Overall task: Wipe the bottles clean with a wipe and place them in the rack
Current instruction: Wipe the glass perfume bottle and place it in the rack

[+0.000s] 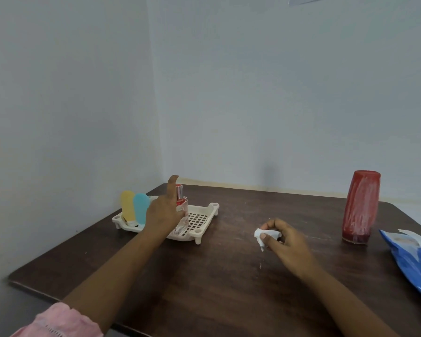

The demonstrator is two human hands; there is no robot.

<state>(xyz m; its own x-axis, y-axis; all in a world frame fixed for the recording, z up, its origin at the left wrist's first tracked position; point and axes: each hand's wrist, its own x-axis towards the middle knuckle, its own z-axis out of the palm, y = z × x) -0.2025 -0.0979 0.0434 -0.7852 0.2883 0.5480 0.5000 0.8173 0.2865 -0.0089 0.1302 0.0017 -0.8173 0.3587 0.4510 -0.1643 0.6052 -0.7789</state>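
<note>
The small clear glass bottle [182, 224], with its red collar and shiny cap, stands upright at the near side of the white slotted rack [206, 216]. The left hand [164, 215] grasps it around the body, thumb across the front and index finger [172, 186] pointing straight up, clear of the cap. I'd say it is gripped low like that to steady it while it is seated on the grid. From here I cannot tell whether its base already rests there. The glass looks clean and see-through, with no smears that I can make out.

Just left of it in the same rack, a yellow tube [127, 206] and a pale blue tube [141, 209] stand cap-down, side by side and touching, probably wiped already.

Out on the dark wooden table [204, 276], well apart from the rack, the right hand [286, 239] pinches a crumpled white wipe [261, 235] between thumb and curled fingers, held just above the tabletop as if waiting for the next job. That job is probably the tall red bottle [361, 206] standing alone on the right. Its side is streaked with whitish marks, so it looks unwiped. Beside it, at the table's right edge, lies a blue wipes packet [416, 261], its flap open.
</note>
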